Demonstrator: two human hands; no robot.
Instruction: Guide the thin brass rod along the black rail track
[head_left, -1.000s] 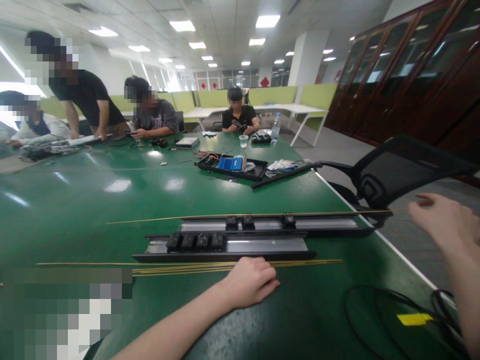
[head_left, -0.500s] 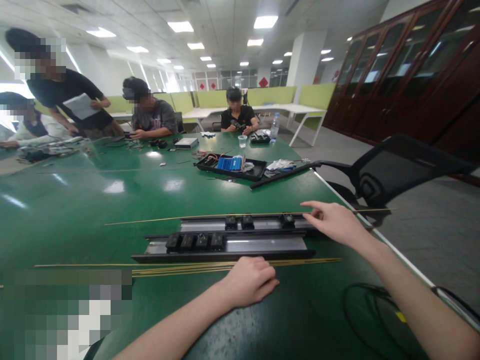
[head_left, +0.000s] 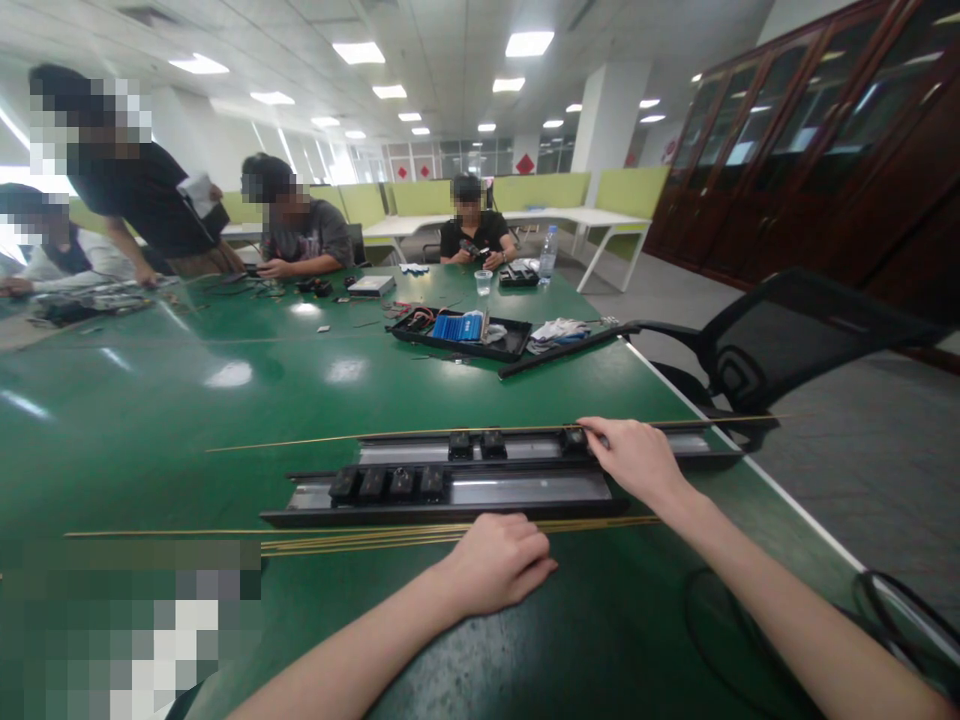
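Head view, worktop point(head_left: 150, 440) with two black rails lying crosswise. The right hand point(head_left: 637, 460) has travelled in from the 3 o'clock edge over the last second and now lies on the far rail point(head_left: 420, 440). Its fingers point(head_left: 600, 432) are bent down onto the rail's top edge, beside the black module point(head_left: 576, 437) and on the line of the thin brass rod point(head_left: 300, 440). Whether they pinch the rod or merely press on it cannot be told. The reach appears complete: the hand is now in contact with the rail.

The left hand point(head_left: 499, 560) has not shifted. It rests at 6 o'clock as a loosely closed fist, knuckles against the bundle of brass rods point(head_left: 360, 540) that runs along the near rail point(head_left: 450, 495); nothing shows inside it.

At 12 o'clock sits a black tray point(head_left: 517, 350) of parts, with other people seated beyond. A chair point(head_left: 787, 340) stands at 2 o'clock, and a dark cable point(head_left: 892, 610) loops at 4 o'clock.
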